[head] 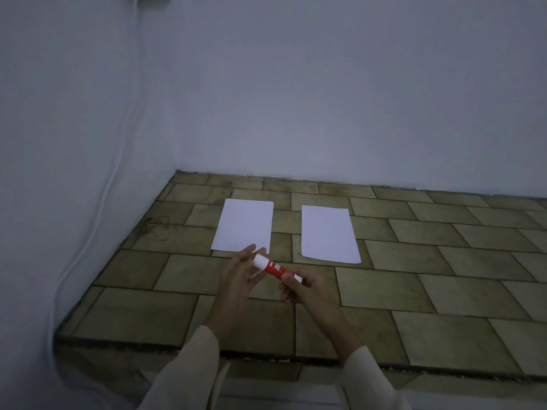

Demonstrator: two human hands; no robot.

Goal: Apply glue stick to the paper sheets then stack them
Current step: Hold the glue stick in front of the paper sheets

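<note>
Surroundings: two plain pale walls meet in a corner at the far left. Below them lies one flat surface of tan rectangular tiles with dark grout lines laid in a staggered brick pattern. Its near edge is rough and dark. One thin white cable runs down the left-hand wall.

Arms: two, both in loose cream fabric sleeves, left sleeve and right sleeve. They enter from the bottom edge and converge over the middle of the tiles.

Paper: two white rectangular paper sheets lie flat on the tiles, side by side with a strip of tile between them and not overlapping. The left sheet and the right sheet both look smooth and uncreased.

Hands: the left hand is raised just in front of the left sheet's near edge, fingers extended and slightly spread, and meets the cap end of the stick. Cannot tell whether it pinches the cap or only touches it. The right hand has its fingers curled and grips the base end.

Task item: one red-and-white cylindrical plastic glue stick with a white cap on it and a red label with white lettering. It is held tilted between the two hands, above the tiles and clear of both sheets.
</note>
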